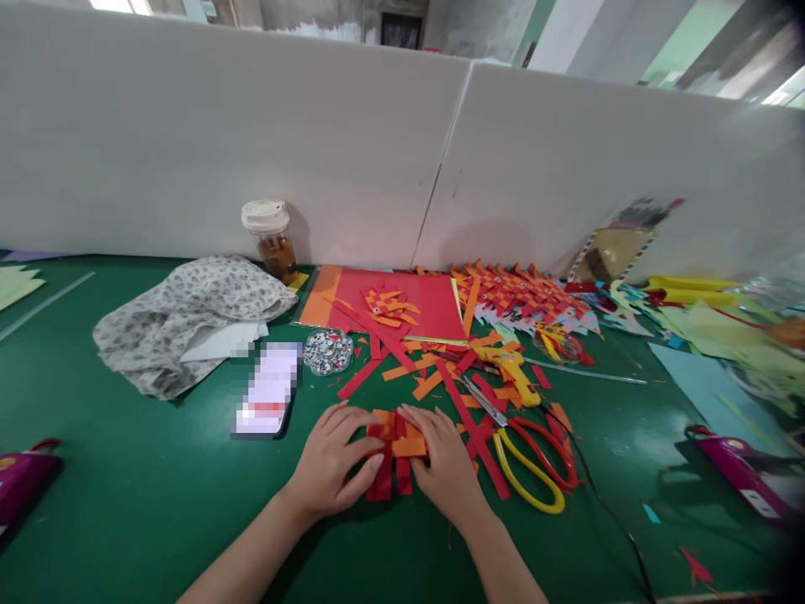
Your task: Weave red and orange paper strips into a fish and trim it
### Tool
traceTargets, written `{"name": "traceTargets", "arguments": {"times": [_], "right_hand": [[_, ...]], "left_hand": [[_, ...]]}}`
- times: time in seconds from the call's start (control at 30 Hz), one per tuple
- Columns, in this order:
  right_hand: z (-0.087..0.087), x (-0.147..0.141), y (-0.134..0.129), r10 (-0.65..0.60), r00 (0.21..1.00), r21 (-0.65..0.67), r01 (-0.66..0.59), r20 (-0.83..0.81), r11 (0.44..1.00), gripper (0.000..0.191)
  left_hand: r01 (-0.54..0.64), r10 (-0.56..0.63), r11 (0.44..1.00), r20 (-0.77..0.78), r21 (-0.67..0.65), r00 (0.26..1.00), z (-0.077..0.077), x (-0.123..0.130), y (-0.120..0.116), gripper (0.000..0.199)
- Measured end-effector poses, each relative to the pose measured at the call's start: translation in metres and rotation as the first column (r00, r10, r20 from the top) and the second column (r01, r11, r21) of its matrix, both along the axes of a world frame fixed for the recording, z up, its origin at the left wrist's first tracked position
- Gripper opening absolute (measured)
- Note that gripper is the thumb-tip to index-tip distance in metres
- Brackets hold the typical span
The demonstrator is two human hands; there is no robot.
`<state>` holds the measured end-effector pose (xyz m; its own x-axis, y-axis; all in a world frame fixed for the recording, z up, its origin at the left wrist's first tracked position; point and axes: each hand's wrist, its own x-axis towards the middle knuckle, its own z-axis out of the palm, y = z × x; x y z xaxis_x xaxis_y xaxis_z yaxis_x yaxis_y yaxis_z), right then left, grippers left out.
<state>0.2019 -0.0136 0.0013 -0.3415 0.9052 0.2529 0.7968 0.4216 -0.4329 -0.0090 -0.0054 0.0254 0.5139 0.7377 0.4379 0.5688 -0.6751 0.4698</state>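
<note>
While our left hand (333, 457) and right hand (445, 460) hold the crossed red and orange paper strips (403, 448) between them, we guess they are light and bendy, best held gently by the sides.

And here the left hand (333, 463) covers one side of the red-and-orange paper piece (383, 478), the right hand (445, 466) masks the other, so whether the fingers pinch or merely press, no telling! Both forearms (500, 558) run off the bottom edge. Over to the phone (269, 390): blocky pixels, screen unreadable! White sheets (220, 342) slip partly beneath the patterned cloth (182, 306). Those black-and-white bits in the clear tub (328, 352), far too tiny to count! A purple object (25, 482) is chopped by the left edge, the black cord (607, 499) exits below, and the far-right clutter (764, 361) dissolves into blur.
</note>
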Motion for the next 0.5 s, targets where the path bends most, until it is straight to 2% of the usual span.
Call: {"name": "traceTargets", "arguments": {"times": [0.17, 0.37, 0.43, 0.5], "right_hand": [[0.0009, -0.0012, -0.0005, -0.013, 1.0, -0.003, 0.013, -0.007, 1.0, 0.063], [0.0038, -0.003, -0.001, -0.013, 0.999, 0.012, 0.014, -0.038, 1.0, 0.063], [0.0057, -0.0017, -0.0023, -0.022, 0.994, 0.06, 0.028, -0.103, 0.998, 0.058], [0.0078, 0.0007, -0.0046, -0.066, 0.971, 0.146, 0.102, -0.231, 0.984, 0.049]], "left_hand": [[0.087, -0.088, 0.996, -0.135, -0.012, 0.987, 0.0027, 0.0043, -0.0006, 0.024], [0.091, -0.097, 0.995, -0.252, -0.033, 0.963, 0.0016, 0.0067, 0.0021, 0.028], [0.094, -0.098, 0.995, -0.268, -0.027, 0.958, 0.0007, 0.0059, 0.0026, 0.028], [0.098, -0.098, 0.995, -0.274, -0.014, 0.957, 0.0004, 0.0052, 0.0028, 0.028]]}}
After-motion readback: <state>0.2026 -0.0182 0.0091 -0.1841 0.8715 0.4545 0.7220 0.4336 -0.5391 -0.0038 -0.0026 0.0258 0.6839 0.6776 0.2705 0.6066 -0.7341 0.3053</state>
